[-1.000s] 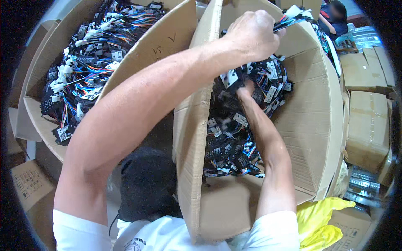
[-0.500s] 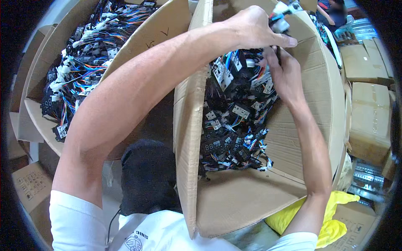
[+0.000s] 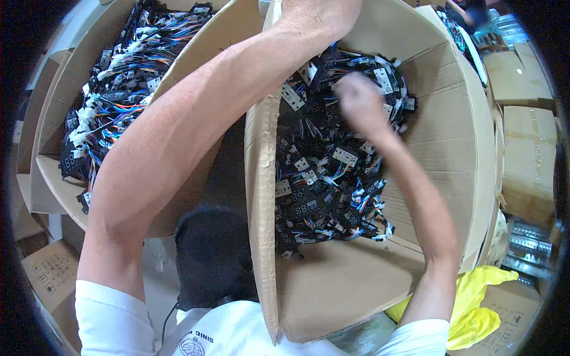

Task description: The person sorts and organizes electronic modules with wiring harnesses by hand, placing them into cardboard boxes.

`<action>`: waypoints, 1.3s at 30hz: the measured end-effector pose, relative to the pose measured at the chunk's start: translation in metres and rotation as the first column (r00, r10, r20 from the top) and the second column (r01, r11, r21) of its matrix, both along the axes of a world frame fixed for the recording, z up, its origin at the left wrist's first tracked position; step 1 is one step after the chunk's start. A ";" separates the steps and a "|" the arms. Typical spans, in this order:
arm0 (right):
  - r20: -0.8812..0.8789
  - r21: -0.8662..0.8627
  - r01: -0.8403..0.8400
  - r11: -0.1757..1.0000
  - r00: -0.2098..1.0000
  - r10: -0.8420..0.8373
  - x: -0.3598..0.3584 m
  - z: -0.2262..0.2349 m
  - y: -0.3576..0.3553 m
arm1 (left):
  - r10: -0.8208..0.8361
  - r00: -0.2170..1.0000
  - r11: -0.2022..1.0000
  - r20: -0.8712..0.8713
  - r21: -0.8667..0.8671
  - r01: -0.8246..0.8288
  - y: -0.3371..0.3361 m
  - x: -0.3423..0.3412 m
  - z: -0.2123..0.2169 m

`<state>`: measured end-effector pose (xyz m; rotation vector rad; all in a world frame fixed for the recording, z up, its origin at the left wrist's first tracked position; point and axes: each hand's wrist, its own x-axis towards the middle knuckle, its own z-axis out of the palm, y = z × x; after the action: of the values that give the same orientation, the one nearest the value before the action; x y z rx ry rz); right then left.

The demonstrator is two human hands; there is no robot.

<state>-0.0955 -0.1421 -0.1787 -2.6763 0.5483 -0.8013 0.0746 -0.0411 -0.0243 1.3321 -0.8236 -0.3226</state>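
Observation:
A large open cardboard box [image 3: 442,148] in front of me holds a heap of small black circuit boards with coloured wires and white connectors [image 3: 323,178]. My right hand [image 3: 359,102] is down on the top of that heap, blurred, with its fingers curled toward the boards. My left forearm crosses over the box's left wall to the far rim, where my left hand [image 3: 317,13] is cut off by the top edge, so its fingers and anything in them are hidden.
A second open cardboard box [image 3: 50,178] on the left holds more wired boards [image 3: 122,89]. A black object [image 3: 214,261] sits between the boxes. Closed cartons [image 3: 528,154] stand at the right, yellow cloth [image 3: 475,302] lies at the lower right, and a printed carton [image 3: 53,273] sits at the lower left.
My right hand has dropped from beside my left hand back down onto the heap. My left hand has moved further up, and the bundle it held is out of view.

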 end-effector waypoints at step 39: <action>-0.396 0.918 0.359 0.168 0.810 0.433 -0.024 -0.271 0.140 | -0.292 0.918 0.956 0.269 0.082 0.281 0.006 -0.017 0.002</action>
<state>-0.1191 -0.0023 -0.4496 -1.4690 0.7566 0.4935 0.0576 -0.0351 -0.0219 1.3128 -1.2622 -0.3889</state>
